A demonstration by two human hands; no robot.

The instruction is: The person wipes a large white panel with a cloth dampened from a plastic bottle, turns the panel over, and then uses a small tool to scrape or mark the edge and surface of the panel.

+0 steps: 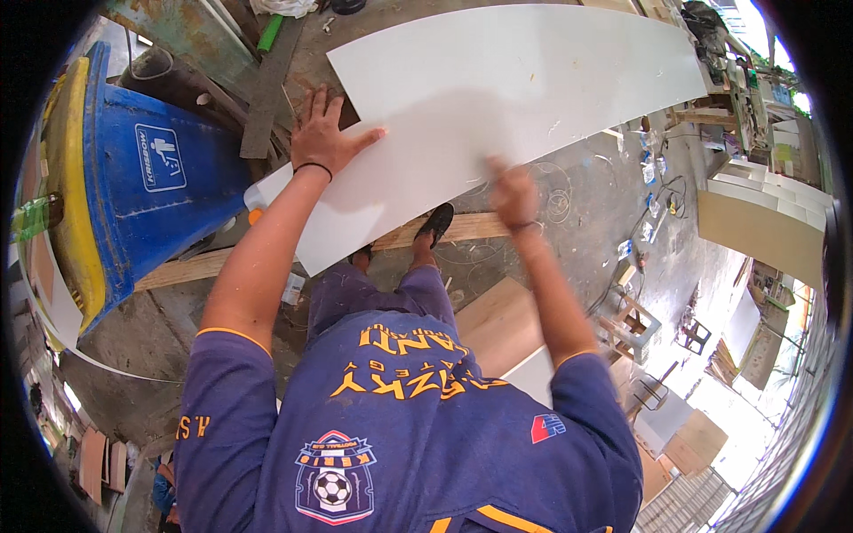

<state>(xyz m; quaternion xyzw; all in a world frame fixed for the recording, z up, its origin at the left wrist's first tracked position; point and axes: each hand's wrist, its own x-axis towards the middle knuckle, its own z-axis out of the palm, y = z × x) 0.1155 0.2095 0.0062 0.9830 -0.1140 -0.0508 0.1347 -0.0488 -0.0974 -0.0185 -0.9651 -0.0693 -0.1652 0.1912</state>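
A large white board point(498, 98) with a smooth pale face stretches out in front of me. My left hand point(327, 138) lies on its left edge, fingers spread and thumb reaching over the white surface. At the board's near edge is my right hand point(514, 191), closed and smeared by motion. A small dark blur shows at its fingertips; whatever it holds cannot be made out. A few pale shavings or crumbs dot the board.
A blue bin point(191, 218) with a yellow part stands at the left. A wooden beam point(471, 233) crosses the floor by my feet. Plywood point(499, 327) lies below my right arm. Cables point(680, 197) and litter are scattered at right, near a pale cabinet point(764, 213).
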